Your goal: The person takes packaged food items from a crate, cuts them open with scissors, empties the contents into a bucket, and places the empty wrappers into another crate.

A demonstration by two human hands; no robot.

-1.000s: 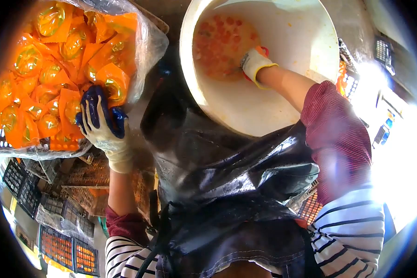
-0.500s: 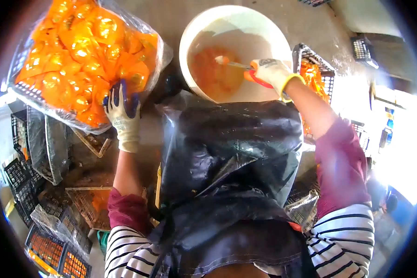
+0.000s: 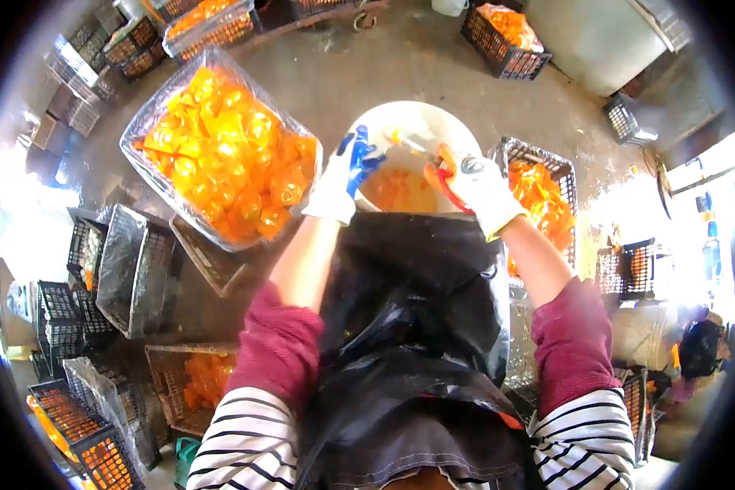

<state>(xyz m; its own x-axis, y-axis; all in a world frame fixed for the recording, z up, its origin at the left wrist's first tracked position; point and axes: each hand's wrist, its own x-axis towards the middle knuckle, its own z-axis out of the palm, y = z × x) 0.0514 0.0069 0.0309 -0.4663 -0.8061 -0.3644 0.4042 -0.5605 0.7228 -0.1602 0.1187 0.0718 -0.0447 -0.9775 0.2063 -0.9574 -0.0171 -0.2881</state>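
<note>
My left hand [image 3: 343, 178], in a white glove with blue-coated fingers, is at the left rim of a white bucket [image 3: 459, 129]. Its fingers are stretched out and I see nothing in them. My right hand [image 3: 480, 189], in a white glove with a yellow cuff, is closed round a red-handled tool [image 3: 451, 193] over the bucket's right side. A thin metal part points from it toward a small orange-and-white bit; whether it is a knife or scissors I cannot tell. Orange pieces in cloudy liquid [image 3: 400, 189] lie in the bucket.
To the left stands a plastic-lined crate [image 3: 151, 175] heaped with shiny orange peppers or similar pieces [image 3: 224, 147]. A black crate [image 3: 576, 163] with more orange pieces is on the right. Several crates [image 3: 131, 261] line the left side; another crate [image 3: 498, 57] stands far back.
My left hand has left the orange pieces in the lined crate and moved right to the bucket. My right hand still holds the tool over the bucket. The camera view has shifted, showing more floor.
</note>
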